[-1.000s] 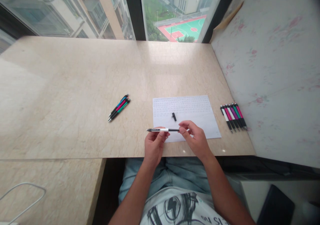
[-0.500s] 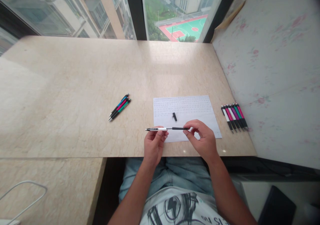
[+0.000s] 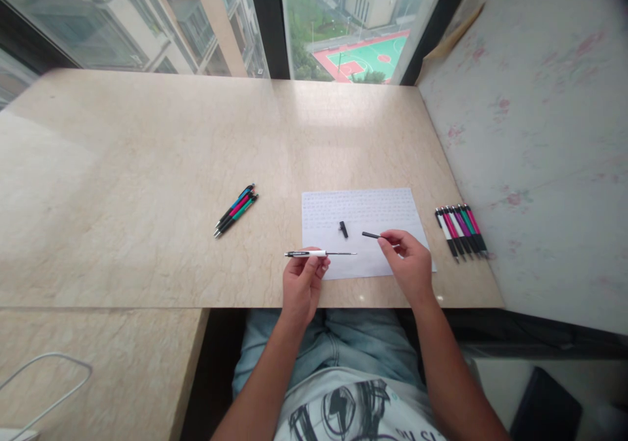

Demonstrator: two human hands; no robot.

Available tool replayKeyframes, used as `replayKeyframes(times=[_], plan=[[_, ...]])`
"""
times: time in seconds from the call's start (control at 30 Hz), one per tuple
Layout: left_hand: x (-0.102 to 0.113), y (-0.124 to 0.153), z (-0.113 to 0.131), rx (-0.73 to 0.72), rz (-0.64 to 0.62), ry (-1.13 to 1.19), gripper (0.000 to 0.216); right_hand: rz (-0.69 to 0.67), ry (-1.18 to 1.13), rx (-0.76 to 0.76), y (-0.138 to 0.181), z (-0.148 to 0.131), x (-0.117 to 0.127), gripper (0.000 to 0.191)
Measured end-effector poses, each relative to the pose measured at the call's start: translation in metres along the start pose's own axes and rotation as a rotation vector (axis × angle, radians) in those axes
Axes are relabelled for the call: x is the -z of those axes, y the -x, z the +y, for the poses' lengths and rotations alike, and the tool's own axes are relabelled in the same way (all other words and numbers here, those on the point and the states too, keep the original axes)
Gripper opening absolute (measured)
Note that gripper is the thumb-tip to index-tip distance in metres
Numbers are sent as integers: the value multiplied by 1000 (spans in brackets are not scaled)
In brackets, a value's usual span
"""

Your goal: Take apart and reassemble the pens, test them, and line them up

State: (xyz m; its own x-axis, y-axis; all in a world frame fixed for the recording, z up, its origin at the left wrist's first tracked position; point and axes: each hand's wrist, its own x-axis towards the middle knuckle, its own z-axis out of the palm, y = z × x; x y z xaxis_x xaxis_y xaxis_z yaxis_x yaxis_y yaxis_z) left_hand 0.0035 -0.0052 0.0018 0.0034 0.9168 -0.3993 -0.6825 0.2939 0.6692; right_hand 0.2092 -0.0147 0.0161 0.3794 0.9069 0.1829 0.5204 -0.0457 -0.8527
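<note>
My left hand (image 3: 304,277) pinches a white and black pen barrel (image 3: 307,254) held level over the table's near edge, with a thin refill (image 3: 342,254) sticking out of its right end. My right hand (image 3: 407,258) is closed on a short black pen section (image 3: 371,235), held apart from the barrel over a sheet of paper (image 3: 383,209) covered in faint writing. A small black pen part (image 3: 343,229) lies on that sheet.
Three coloured pens (image 3: 236,210) lie bunched left of the paper. Several more pens (image 3: 461,229) lie in a row at the right, by the marbled wall (image 3: 540,133). The beige stone table (image 3: 147,166) ends at a window. A white cable (image 3: 44,382) loops at lower left.
My right hand has pulled the black section off the pen and moved it right and slightly away, baring the thin refill. My left hand has kept the barrel nearly still.
</note>
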Motion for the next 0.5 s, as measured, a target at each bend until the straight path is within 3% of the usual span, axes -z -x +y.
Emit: replayKeyframes(times=[0.13,0.23,0.37,0.5], plan=[[0,0,0,4,-3,-15,29,58,162,157,-8,-3,-28,16],[0,0,0,2,-6,-22,29,28,234,223,-10,-5,-41,19],[0,-1,0,1,2,-11,27,-56,267,219,-3,-1,-39,22],[0,-1,0,7,-6,-2,26,-50,291,173,8,8,-27,23]])
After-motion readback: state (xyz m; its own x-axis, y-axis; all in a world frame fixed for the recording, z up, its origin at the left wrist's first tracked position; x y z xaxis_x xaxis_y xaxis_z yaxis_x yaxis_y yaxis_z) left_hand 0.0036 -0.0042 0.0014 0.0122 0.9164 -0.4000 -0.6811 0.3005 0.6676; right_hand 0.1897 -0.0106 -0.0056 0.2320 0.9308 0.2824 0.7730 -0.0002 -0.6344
